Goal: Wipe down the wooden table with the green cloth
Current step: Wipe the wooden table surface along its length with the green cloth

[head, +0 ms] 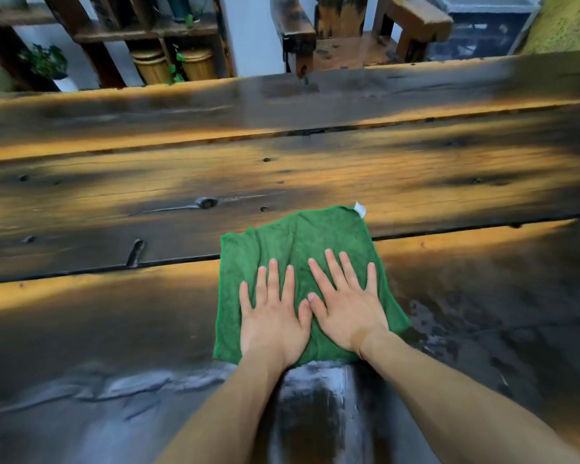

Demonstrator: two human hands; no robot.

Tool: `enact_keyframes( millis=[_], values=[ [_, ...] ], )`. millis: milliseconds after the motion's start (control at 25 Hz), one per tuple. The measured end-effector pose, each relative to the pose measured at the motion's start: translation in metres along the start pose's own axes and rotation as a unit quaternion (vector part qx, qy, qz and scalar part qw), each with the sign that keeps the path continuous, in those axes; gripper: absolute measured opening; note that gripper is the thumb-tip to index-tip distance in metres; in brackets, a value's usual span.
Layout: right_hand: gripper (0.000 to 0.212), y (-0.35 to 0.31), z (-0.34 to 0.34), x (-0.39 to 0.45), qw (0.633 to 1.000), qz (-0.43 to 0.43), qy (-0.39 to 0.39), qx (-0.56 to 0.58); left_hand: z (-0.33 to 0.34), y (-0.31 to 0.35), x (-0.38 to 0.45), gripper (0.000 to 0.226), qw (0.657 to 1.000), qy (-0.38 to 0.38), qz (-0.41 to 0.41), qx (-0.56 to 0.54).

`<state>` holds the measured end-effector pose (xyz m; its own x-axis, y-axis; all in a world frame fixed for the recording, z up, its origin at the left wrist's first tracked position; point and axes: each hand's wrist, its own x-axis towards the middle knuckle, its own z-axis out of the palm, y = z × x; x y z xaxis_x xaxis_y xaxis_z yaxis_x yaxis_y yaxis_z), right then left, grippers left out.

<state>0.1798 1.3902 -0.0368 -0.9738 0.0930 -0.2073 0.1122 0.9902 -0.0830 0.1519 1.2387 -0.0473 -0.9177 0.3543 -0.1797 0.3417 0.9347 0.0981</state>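
We are looking across the wooden table (114, 313), whose long planks are running left to right in front of us, with dark seams between them. Toward the far left, beyond the table's far edge, a shelf with two woven baskets (175, 67) and some green plants is showing, and a wooden chair (349, 35) is standing past the far edge near the middle.

We are pressing our left hand (272, 316) flat on the green cloth (298, 249), fingers spread apart and pointing toward the far edge, gripping nothing. Just beside it, thumbs nearly touching, we are laying our right hand (345, 306) flat in the same way, fingers splayed, palm down on the fabric.

The cloth is lying spread open near the table's near edge, a little right of centre, straddling one plank seam. It is roughly square, so no long axis is standing out; its white tag corner (359, 209) is pointing toward the far right. Most of the free cloth is lying ahead of our fingertips, toward the far edge, and both hands are equally close to it.

A pale wet-looking streak (315, 396) is showing between our forearms, so we are judging that pushing forward, across the planks, is the natural coming stroke.
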Motion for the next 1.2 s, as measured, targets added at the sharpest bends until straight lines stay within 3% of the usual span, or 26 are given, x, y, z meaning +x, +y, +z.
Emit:
enact_keyframes(
  millis=[200, 560, 640, 760, 840, 1000, 1200],
  values=[
    [0.064, -0.003, 0.029, -0.087, 0.999, -0.011, 0.051, 0.01, 0.024, 0.011, -0.09, 0.066, 0.997, 0.055, 0.024, -0.043],
    [0.071, -0.011, 0.046, -0.192, 0.999, 0.01, 0.03, 0.016, 0.052, 0.024, -0.187, 0.079, 0.994, 0.096, 0.045, -0.01],
    [0.073, -0.012, 0.052, -0.207, 0.999, 0.016, 0.041, 0.015, 0.057, 0.025, -0.197, 0.076, 0.994, 0.104, 0.042, -0.013],
    [0.066, -0.015, 0.059, -0.231, 0.999, 0.038, 0.016, 0.028, 0.064, 0.026, -0.207, 0.055, 0.994, 0.085, 0.064, 0.004],
    [0.061, -0.017, 0.063, -0.24, 0.998, 0.05, 0.017, 0.024, 0.077, 0.024, -0.205, 0.043, 0.989, 0.114, 0.09, -0.005],
    [0.057, -0.006, 0.06, -0.238, 0.998, 0.06, 0.015, 0.029, 0.094, 0.028, -0.189, 0.051, 0.974, 0.186, 0.127, 0.004],
    [0.064, 0.016, 0.053, -0.216, 0.999, 0.039, 0.018, -0.022, 0.086, 0.037, -0.175, 0.044, 0.972, 0.172, 0.157, -0.01]
  ],
)
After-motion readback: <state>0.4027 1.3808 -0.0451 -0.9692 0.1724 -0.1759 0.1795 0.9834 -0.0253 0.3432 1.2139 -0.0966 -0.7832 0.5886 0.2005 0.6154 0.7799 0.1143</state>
